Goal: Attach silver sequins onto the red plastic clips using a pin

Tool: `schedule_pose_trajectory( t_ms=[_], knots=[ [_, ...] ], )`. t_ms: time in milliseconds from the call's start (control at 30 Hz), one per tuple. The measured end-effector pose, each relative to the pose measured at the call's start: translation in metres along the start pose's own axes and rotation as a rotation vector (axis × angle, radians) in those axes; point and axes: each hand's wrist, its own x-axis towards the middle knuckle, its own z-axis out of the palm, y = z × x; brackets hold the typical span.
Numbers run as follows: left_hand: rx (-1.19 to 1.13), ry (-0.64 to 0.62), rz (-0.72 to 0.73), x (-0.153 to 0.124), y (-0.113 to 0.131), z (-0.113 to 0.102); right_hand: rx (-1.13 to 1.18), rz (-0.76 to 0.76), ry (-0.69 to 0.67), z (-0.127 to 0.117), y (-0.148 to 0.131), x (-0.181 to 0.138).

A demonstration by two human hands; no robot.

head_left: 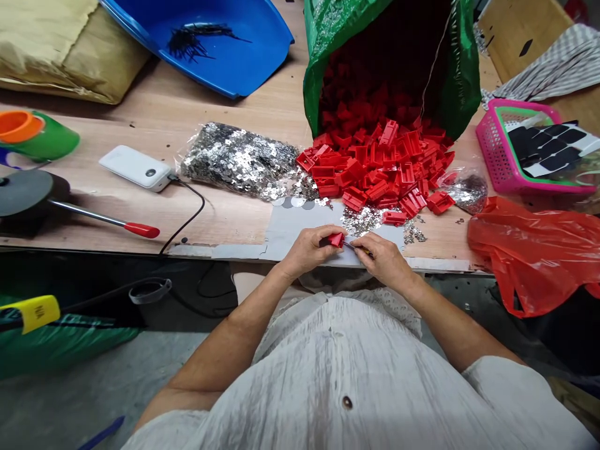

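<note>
My left hand pinches a small red plastic housing just above the table's front edge. My right hand is closed around a thin tool with a dark handle, which looks like tweezers or a small screwdriver. Its metal tip points left and reaches the red housing; whether it touches a part inside is too small to tell. Just beyond both hands lie loose small metal pieces on a grey sheet. A heap of similar red housings spills from a green sack.
A clear bag of metal pieces and a white power bank lie left. Further left is a red-handled lever device. A blue scoop sits behind. On the right are a pink basket and a red plastic bag.
</note>
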Motion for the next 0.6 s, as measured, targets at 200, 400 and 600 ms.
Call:
schedule_pose_trajectory(
  t_ms=[200, 400, 600],
  knots=[
    [0.035, -0.021, 0.010, -0.001, 0.000, -0.001, -0.076, 0.106, -0.007, 0.004, -0.015, -0.001],
    [0.021, 0.004, -0.023, 0.000, 0.001, 0.003, -0.209, 0.173, -0.027, 0.010, -0.029, 0.006],
    [0.011, 0.079, -0.026, -0.008, 0.003, 0.008, -0.098, 0.120, -0.066, -0.002, -0.020, 0.001]
  ],
)
